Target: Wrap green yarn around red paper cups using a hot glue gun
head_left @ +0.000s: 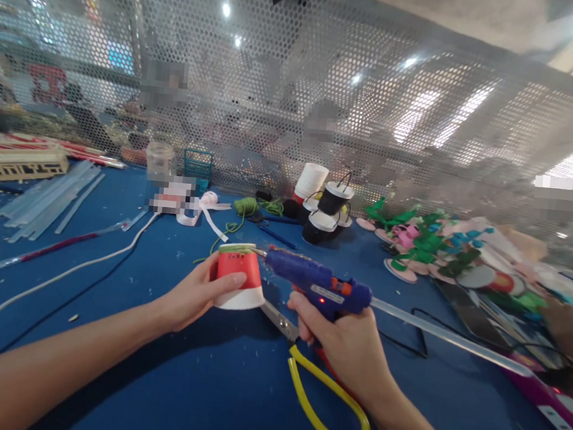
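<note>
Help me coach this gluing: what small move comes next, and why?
Probably squeeze the trigger: the right hand aims the glue gun with its nozzle at the upturned red cup, right by the green cord at its rim, while the left hand steadies it.

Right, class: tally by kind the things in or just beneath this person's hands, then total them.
Red cup: 1, in the left hand
Blue glue gun: 1, in the right hand
Yellow-handled scissors: 1, under the right hand
Total: 3

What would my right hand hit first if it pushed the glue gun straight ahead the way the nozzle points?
The right hand aims the blue glue gun left, its nozzle at the top rim of the red paper cup held by the left hand. It would probably meet the cup first.
</note>
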{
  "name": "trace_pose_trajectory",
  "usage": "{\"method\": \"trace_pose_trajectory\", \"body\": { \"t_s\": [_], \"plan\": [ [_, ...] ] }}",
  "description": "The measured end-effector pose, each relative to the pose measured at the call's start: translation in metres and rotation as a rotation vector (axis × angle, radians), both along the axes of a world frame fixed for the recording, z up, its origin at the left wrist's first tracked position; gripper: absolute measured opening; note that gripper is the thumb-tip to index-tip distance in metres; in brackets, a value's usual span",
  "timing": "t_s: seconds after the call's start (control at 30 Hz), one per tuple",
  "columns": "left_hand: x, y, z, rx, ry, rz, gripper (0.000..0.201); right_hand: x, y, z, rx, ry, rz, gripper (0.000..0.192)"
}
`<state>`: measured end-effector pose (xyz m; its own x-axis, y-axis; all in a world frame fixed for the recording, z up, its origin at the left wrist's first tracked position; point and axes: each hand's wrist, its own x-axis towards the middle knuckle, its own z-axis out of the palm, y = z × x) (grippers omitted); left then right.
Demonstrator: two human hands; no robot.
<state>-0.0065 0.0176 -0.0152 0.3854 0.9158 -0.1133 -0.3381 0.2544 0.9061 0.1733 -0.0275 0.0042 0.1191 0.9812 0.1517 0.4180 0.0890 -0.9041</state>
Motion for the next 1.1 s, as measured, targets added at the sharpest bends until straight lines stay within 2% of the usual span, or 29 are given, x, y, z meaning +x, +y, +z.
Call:
{"method": "trace_pose_trajectory", "body": {
  "t_s": [0.3,0.47,0.67,0.83,0.97,1.1],
  "plan": [
    [0.001,-0.001,0.001,-0.037,-0.083,-0.058,0.045,-0.005,0.0,-0.001,-0.068,0.018,-0.038,0.023],
    [0.001,-0.001,-0.002,0.002,-0.078,-0.11,0.045,-0.008,-0.001,-0.001,-0.046,-0.043,0.0,0.034],
    [0.0,-0.001,-0.002,-0.002,-0.07,-0.075,0.045,0.0,0.0,-0.004,-0.034,-0.028,0.006,0.032],
    [0.0,-0.002,0.0,0.004,-0.111,-0.099,0.041,0.004,0.002,-0.005,-0.064,-0.008,0.052,0.037],
    [-0.003,0.001,-0.001,0.003,-0.099,-0.162,0.042,0.004,0.003,-0.003,-0.083,-0.003,0.083,0.037],
    [-0.013,0.009,0.0,-0.004,0.011,-0.294,0.048,0.005,0.003,0.003,-0.092,0.002,0.116,0.03]
  ]
}}
